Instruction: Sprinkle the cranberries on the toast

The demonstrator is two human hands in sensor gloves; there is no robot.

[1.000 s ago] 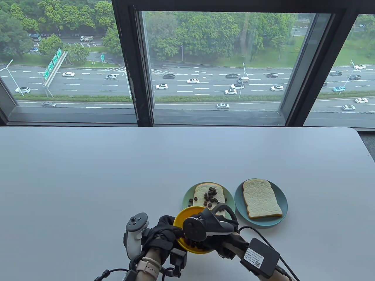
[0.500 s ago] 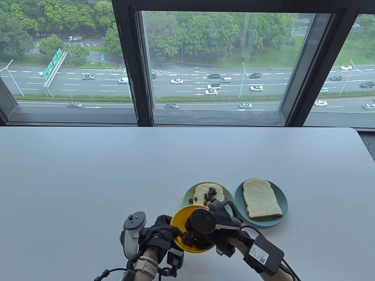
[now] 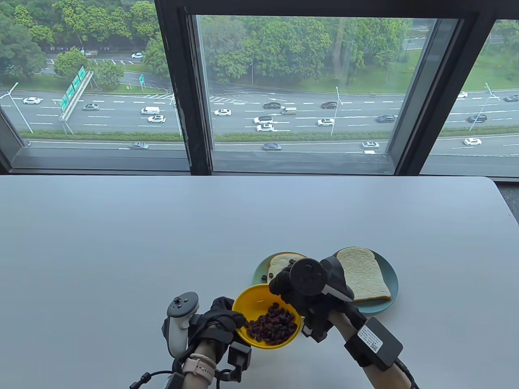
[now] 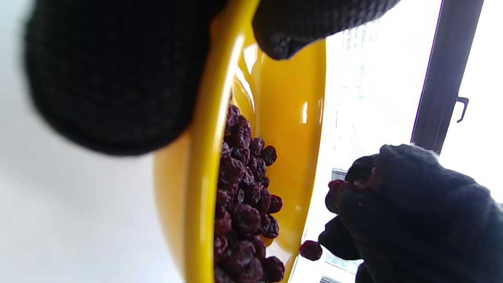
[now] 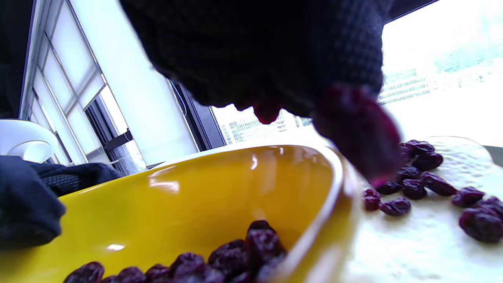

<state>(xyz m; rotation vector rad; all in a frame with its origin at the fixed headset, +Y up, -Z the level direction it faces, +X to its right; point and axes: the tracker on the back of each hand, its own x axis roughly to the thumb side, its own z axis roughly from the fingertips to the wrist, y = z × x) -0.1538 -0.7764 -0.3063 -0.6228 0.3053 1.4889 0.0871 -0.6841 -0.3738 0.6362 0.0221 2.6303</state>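
My left hand point(image 3: 227, 318) grips the near-left rim of a yellow bowl point(image 3: 253, 298) and holds it tilted; dark cranberries point(image 3: 272, 326) lie in it. My right hand point(image 3: 280, 283) hovers past the bowl's far rim, over the near end of the left toast point(image 3: 279, 262). Its fingertips point(image 4: 355, 186) pinch a few cranberries, and one berry point(image 4: 310, 250) shows just below them. Cranberries point(image 5: 422, 179) lie scattered on that toast point(image 5: 424, 239), as the right wrist view shows. The right toast point(image 3: 363, 273) is bare.
The left toast lies on a green plate point(image 3: 258, 270) and the right toast on a blue plate point(image 3: 375, 308), side by side near the table's front. The white table point(image 3: 162, 243) runs back to a window.
My right hand has come up out of the bowl and moved forward over the left toast with a pinch of cranberries. The bowl's berries are now uncovered.
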